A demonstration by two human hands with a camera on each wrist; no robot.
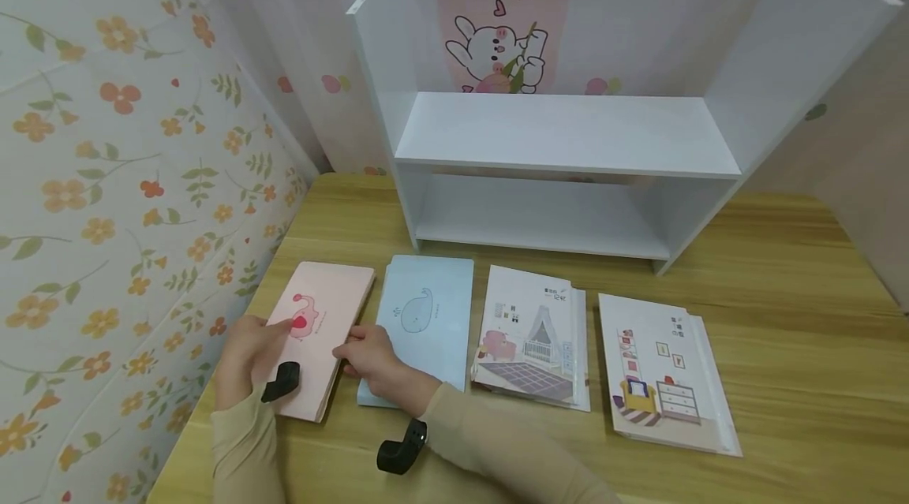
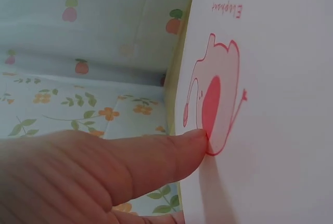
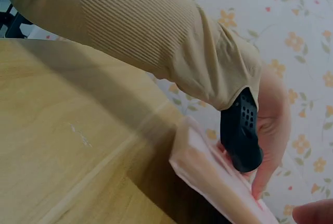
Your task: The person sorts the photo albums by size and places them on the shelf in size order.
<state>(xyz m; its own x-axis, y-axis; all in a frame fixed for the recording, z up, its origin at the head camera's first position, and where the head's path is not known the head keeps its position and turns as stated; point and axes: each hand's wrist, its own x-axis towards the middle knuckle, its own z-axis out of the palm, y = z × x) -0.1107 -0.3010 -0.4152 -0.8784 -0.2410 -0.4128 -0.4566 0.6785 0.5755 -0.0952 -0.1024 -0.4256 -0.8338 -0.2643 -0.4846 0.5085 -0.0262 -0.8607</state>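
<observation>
My left hand (image 1: 248, 350) grips the left side of a pink notebook stack (image 1: 319, 338) with an elephant drawing on its cover. The left thumb (image 2: 171, 156) presses on that drawing. At the stack's right edge, my right hand (image 1: 376, 358) pinches with its thumb and curled fingers; only a fingertip shows in the right wrist view. Seen from there, the pink stack (image 3: 213, 177) shows its thick page edge over the table. Just to the right lies a light blue notebook stack (image 1: 426, 330) with a whale drawing, partly behind my right hand.
Two white illustrated notebook stacks, one with a crib picture (image 1: 529, 338) and one with a dresser picture (image 1: 660, 374), lie farther right. Behind them stands a white two-level shelf (image 1: 561, 133) with tall side panels. A floral curtain (image 1: 106, 173) hangs along the left table edge.
</observation>
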